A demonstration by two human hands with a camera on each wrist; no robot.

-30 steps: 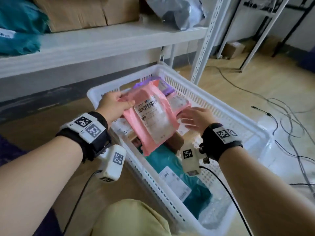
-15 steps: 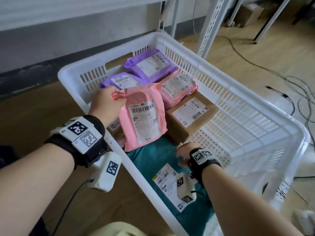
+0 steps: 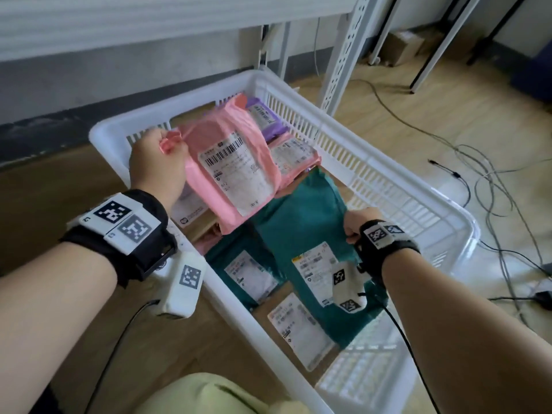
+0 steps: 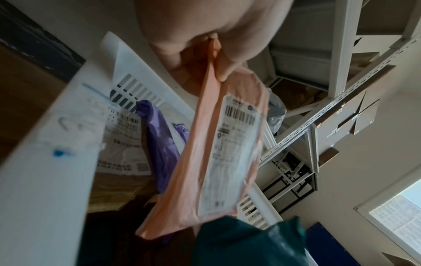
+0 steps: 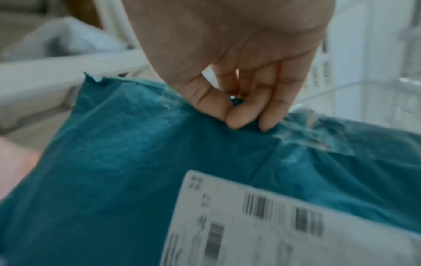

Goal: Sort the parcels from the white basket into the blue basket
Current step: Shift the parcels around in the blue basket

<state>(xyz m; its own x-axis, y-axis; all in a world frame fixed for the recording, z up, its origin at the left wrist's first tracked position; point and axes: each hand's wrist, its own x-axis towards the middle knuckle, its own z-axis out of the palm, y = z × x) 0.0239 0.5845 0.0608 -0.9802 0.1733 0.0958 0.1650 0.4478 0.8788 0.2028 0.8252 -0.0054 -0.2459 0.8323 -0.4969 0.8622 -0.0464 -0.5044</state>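
Note:
A white basket (image 3: 388,174) on the floor holds several parcels. My left hand (image 3: 158,162) grips the top corner of a pink parcel (image 3: 230,162) and holds it up over the basket's far left part; the left wrist view shows the same pink parcel (image 4: 218,153) hanging from thumb and fingers (image 4: 227,70). My right hand (image 3: 355,225) pinches the edge of a teal parcel (image 3: 310,222) and lifts it; its fingertips (image 5: 237,118) close on the teal parcel (image 5: 136,171) in the right wrist view. No blue basket is in sight.
Still in the basket lie a purple parcel (image 3: 265,118), another pink parcel (image 3: 295,156), a second teal parcel (image 3: 245,270) and a brown box (image 3: 298,324). White shelf legs (image 3: 343,49) stand behind. Cables (image 3: 493,186) trail over the wooden floor at right.
My left hand has raised the pink parcel higher. My right hand, down in the basket before, now pinches the teal parcel and has lifted it, uncovering a second teal parcel and a box.

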